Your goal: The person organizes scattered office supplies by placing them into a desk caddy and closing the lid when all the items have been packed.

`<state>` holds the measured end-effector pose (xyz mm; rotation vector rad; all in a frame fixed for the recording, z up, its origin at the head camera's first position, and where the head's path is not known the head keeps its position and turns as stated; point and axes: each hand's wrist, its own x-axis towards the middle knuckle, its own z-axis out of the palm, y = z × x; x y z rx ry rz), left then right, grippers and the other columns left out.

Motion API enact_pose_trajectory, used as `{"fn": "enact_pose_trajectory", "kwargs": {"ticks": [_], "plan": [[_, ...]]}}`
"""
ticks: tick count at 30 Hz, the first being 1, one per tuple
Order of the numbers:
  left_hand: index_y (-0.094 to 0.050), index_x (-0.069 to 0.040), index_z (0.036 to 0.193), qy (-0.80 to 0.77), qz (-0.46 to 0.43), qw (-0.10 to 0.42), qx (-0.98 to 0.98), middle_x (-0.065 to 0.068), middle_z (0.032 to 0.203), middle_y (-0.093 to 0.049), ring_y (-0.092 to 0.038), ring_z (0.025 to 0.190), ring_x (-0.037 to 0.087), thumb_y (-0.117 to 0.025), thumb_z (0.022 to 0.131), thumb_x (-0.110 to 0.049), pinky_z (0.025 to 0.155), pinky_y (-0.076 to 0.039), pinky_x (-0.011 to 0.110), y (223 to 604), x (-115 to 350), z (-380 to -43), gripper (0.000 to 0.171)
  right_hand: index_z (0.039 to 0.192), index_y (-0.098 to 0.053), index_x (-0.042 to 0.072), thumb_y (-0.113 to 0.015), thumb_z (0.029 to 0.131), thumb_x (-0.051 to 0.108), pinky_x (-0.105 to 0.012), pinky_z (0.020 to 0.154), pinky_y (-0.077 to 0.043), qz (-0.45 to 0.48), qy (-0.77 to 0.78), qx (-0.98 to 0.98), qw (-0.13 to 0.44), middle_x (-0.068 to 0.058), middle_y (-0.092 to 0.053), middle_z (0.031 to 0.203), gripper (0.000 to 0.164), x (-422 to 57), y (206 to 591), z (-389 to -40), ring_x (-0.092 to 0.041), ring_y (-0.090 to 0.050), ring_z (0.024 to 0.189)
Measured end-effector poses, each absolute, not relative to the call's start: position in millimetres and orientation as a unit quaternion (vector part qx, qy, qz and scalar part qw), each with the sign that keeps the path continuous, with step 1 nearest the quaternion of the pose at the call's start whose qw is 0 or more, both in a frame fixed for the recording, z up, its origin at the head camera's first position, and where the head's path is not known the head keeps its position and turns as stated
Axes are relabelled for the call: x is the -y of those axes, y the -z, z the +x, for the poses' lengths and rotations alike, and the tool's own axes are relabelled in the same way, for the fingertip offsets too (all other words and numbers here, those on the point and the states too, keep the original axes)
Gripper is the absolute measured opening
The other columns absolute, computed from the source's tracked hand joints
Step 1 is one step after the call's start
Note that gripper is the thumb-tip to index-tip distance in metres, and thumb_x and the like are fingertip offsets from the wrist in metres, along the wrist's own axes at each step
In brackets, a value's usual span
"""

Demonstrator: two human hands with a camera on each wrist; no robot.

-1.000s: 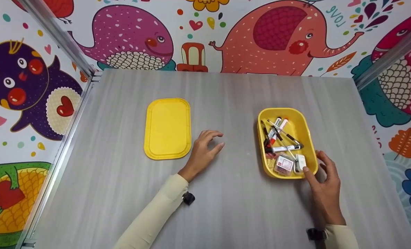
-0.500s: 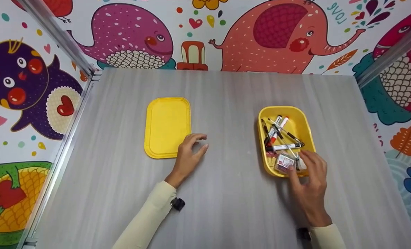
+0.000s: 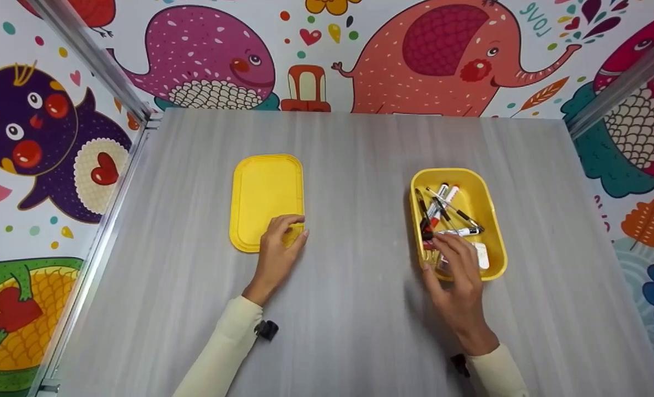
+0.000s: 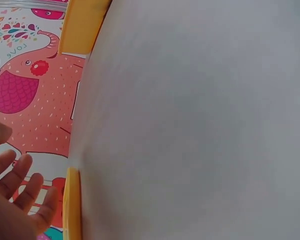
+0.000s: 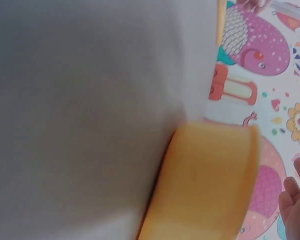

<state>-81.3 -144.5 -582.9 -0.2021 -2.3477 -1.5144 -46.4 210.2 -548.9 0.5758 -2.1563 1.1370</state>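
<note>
My left hand point(image 3: 276, 251) hovers over the near right corner of a flat yellow lid point(image 3: 266, 187), fingers loosely bent and holding nothing. In the left wrist view, the spread fingers of that left hand point(image 4: 20, 195) appear beside the lid's edge point(image 4: 72, 205). On the right stands a yellow plastic bin point(image 3: 480, 196) with several markers point(image 3: 459, 234) and pens point(image 3: 464, 216) inside, plus a white object point(image 3: 482, 256). Over the bin's near end is my right hand point(image 3: 459, 284), its fingers relaxed with nothing between them. It partly hides a small clear box beneath.
Both yellow pieces rest on a grey wood-grain table point(image 3: 354, 176). Printed cartoon panels point(image 3: 315, 55) rise along the back and sides, with metal posts point(image 3: 92, 60) at the corners.
Both hands have moved left. My left hand has come from beside the lid to over its corner; the right has passed from the bin's right rim across its near end.
</note>
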Motion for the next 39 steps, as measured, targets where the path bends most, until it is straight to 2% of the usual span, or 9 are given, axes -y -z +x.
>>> {"fn": "enact_pose_trajectory", "kwargs": {"ticks": [4,10,17,25,28,34,39], "plan": [[-0.074,0.006,0.124,0.512,-0.068,0.186,0.836,0.012,0.122,-0.075,-0.065,0.119,0.030,-0.082,0.097,0.002,0.099,-0.057,0.049,583,157,-77,0.028,0.135,-0.072,-0.004,-0.084,0.086,-0.009,-0.029,0.120,-0.042,0.230,-0.451,0.817,0.275,-0.024,-0.069,0.138,0.051,-198,546,-48,-0.041,-0.063,0.127],[-0.075,0.006,0.122,0.496,-0.054,0.205,0.842,0.014,0.122,-0.075,-0.065,0.120,0.033,-0.082,0.096,0.003,0.099,-0.057,0.050,582,174,-71,0.028,0.138,-0.071,0.000,-0.085,0.083,-0.016,-0.024,0.120,-0.042,0.220,-0.472,0.826,0.217,-0.018,-0.068,0.141,0.060,-177,544,-48,-0.033,-0.061,0.131],[-0.075,0.005,0.122,0.469,-0.022,0.222,0.855,0.015,0.123,-0.075,-0.066,0.120,0.034,-0.082,0.096,0.003,0.097,-0.055,0.047,581,194,-64,0.027,0.139,-0.071,0.002,-0.084,0.087,-0.011,-0.026,0.120,-0.040,0.237,-0.475,0.824,0.198,-0.015,-0.069,0.140,0.055,-157,553,-56,-0.033,-0.061,0.132],[-0.074,0.006,0.127,0.465,0.023,0.203,0.861,0.019,0.130,-0.072,-0.061,0.128,0.036,-0.080,0.099,0.001,0.105,-0.051,0.054,582,209,-56,0.029,0.138,-0.070,0.001,-0.084,0.092,-0.004,-0.024,0.116,-0.044,0.237,-0.471,0.832,0.170,-0.014,-0.069,0.138,0.049,-138,564,-63,-0.032,-0.063,0.129],[-0.074,0.006,0.127,0.466,0.039,0.200,0.861,0.021,0.131,-0.071,-0.060,0.130,0.038,-0.079,0.099,0.001,0.108,-0.050,0.055,582,214,-53,0.028,0.137,-0.071,0.001,-0.086,0.091,-0.002,-0.029,0.113,-0.049,0.237,-0.463,0.837,0.169,-0.014,-0.070,0.136,0.048,-130,567,-66,-0.032,-0.065,0.128],[-0.073,0.007,0.128,0.445,0.052,0.201,0.871,0.022,0.133,-0.069,-0.058,0.130,0.037,-0.079,0.099,0.002,0.106,-0.050,0.052,581,225,-51,0.030,0.135,-0.070,-0.001,-0.086,0.091,-0.001,-0.048,0.106,-0.054,0.241,-0.453,0.845,0.153,-0.015,-0.070,0.134,0.046,-112,570,-72,-0.035,-0.064,0.127],[-0.072,0.007,0.130,0.418,0.051,0.193,0.886,0.021,0.132,-0.068,-0.057,0.130,0.036,-0.080,0.098,0.002,0.104,-0.052,0.050,580,233,-51,0.033,0.134,-0.069,-0.004,-0.086,0.093,0.001,-0.054,0.107,-0.054,0.242,-0.447,0.852,0.126,-0.018,-0.069,0.133,0.044,-99,569,-78,-0.036,-0.064,0.127]]}}
